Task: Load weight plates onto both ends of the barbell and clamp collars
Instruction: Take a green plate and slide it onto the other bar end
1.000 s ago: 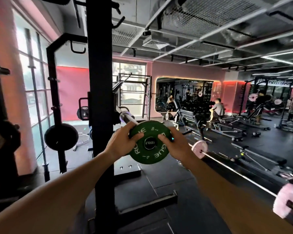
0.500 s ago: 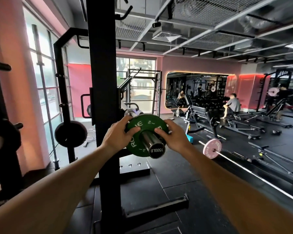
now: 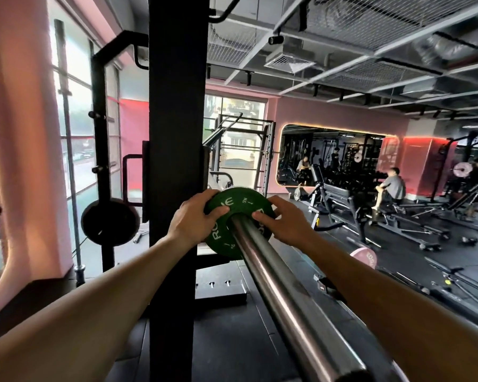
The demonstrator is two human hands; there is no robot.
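— Where is the plate?
— At frame centre, a green Rogue weight plate (image 3: 239,219) sits threaded on the steel barbell sleeve (image 3: 282,288), beside the black rack upright (image 3: 177,133).
— And the hands?
— The left hand (image 3: 195,223) and right hand (image 3: 283,220) clasp the plate's opposite edges, fingers pressed on its face.

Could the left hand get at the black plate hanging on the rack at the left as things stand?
Probably not without letting go: the left hand is gripping the green plate on the barbell sleeve, and the black rack upright stands between it and the black plate.
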